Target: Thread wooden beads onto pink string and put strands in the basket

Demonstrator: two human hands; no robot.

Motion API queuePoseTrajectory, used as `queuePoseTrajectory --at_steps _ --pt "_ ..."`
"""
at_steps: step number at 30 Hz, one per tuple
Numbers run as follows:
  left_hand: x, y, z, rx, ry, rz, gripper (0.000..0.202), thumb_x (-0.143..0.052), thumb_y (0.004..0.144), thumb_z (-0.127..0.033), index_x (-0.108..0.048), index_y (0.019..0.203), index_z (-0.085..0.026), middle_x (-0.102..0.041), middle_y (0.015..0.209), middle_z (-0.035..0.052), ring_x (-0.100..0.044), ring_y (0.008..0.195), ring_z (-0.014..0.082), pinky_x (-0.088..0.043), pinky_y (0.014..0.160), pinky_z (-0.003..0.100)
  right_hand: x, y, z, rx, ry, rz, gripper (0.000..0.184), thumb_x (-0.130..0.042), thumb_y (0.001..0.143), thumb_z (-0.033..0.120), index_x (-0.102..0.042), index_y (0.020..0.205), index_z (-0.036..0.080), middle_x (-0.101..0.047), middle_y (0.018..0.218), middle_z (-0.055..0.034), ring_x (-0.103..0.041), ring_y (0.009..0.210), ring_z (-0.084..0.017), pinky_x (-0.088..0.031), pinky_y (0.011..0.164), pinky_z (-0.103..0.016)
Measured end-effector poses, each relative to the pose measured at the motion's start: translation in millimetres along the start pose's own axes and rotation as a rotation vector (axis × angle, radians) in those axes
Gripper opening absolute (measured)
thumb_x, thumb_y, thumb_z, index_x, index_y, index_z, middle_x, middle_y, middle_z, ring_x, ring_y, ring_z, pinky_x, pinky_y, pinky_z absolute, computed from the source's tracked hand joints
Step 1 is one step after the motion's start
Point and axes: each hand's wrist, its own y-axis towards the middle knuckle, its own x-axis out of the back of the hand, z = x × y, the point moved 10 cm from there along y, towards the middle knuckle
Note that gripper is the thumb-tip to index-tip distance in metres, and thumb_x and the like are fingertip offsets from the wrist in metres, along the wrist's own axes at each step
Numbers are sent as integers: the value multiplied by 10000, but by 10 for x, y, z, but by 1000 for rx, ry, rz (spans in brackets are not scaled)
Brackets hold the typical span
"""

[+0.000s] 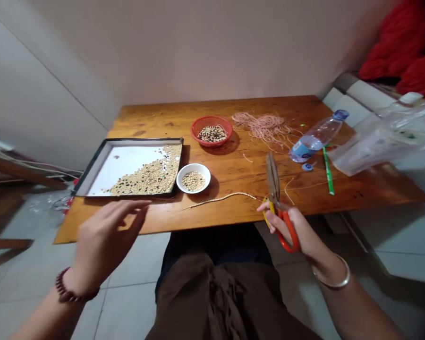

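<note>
1. Resting in the fingers of the right hand (pixel 304 231), the scissors (pixel 274 186) point away from the body, blades close together. They look rigid and fairly weighty towards the metal end; the smooth red and yellow loops are the sensible hold, clear of the edges.
2. Left of those fingers, on the counter (pixel 230 165), lies the strand (pixel 230 194), its right end just beside the fingertips. It should be light and limp, with small beads likely to roll under a pinch. Best taken across several beads, or by the bare thread at its left end.
3. The right fingers are curled round the loops; which ones pass through, I cannot tell. The forearm comes in from the lower right.
4. The left hand (pixel 101 236) hangs before the near edge of the tray (pixel 127 160), thumb and fingers parted, gripping nothing, fingertips aimed right.
5. Between the two sets of fingers, farther off, stands the bowl (pixel 208 175), with the basket (pixel 212 143) beyond it.
6. Beyond the right fingers lie the thread pile (pixel 264 125) and, more rightward, the tilted bottle (pixel 315 137).
</note>
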Motion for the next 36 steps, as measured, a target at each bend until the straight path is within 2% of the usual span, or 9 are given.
queuePoseTrajectory --at_steps 3,7,11,15,19,22,25,31,36 --pt "-412 -120 250 18 201 254 296 -509 887 -423 -657 1057 -231 -695 1014 35 -646 858 204 -475 670 289 -362 -190 -212 -68 78 175 445 -533 820 591 -558 913 157 -376 541 61 -358 448 -71 -291 427 -205" --pt "-787 -175 475 32 311 370 325 -459 904 -382 -634 1130 -227 -677 1055 70 -640 828 219 -425 613 285 -912 -417 -394 -160 173 440 428 -518 843 581 -538 858 154 -325 571 66 -292 464 -52 -252 434 -197" --pt "-965 -152 496 -29 278 433 230 -439 903 -279 -651 888 -193 -657 866 68 -598 720 190 -383 590 280 -1356 -613 -638 -393 392 580 392 -523 851 560 -519 884 170 -317 613 62 -282 494 -51 -251 459 -183" --pt "-1019 -105 411 -148 322 406 191 -424 886 -180 -571 766 -159 -592 771 86 -555 715 210 -388 622 306 -1653 -748 -894 -583 586 605 430 -537 815 608 -485 863 184 -313 657 57 -251 495 -42 -237 455 -163" --pt "-967 -155 304 -183 252 421 146 -433 863 -127 -521 753 -163 -574 761 88 -535 696 209 -382 606 301 -1863 -808 -959 -619 655 661 535 -510 756 714 -471 874 194 -323 655 57 -295 489 -44 -298 462 -165" --pt "-907 -264 314 -66 62 490 132 -460 890 -217 -484 765 -182 -571 690 27 -518 597 164 -355 544 264 -1982 -801 -893 -592 624 722 588 -469 742 757 -485 884 187 -341 657 53 -309 494 -47 -346 481 -179" --pt "-853 -369 378 57 -101 487 155 -488 891 -308 -491 790 -191 -604 703 1 -559 622 150 -387 572 250 -2090 -780 -816 -572 573 770 595 -475 738 756 -496 893 182 -357 671 49 -328 506 -47 -365 491 -185" --pt "-881 -553 505 277 -427 504 120 -518 851 -289 -572 827 -184 -662 834 16 -619 768 141 -480 658 232 -2296 -684 -774 -578 559 819 615 -466 724 775 -466 887 182 -369 654 62 -328 471 -39 -366 464 -184" --pt "-912 -695 456 404 -627 594 265 -518 860 -427 -613 876 -180 -663 839 37 -613 739 144 -497 541 207 -2417 -516 -715 -538 616 813 611 -409 761 772 -474 891 178 -376 638 62 -342 454 -41 -366 442 -183"
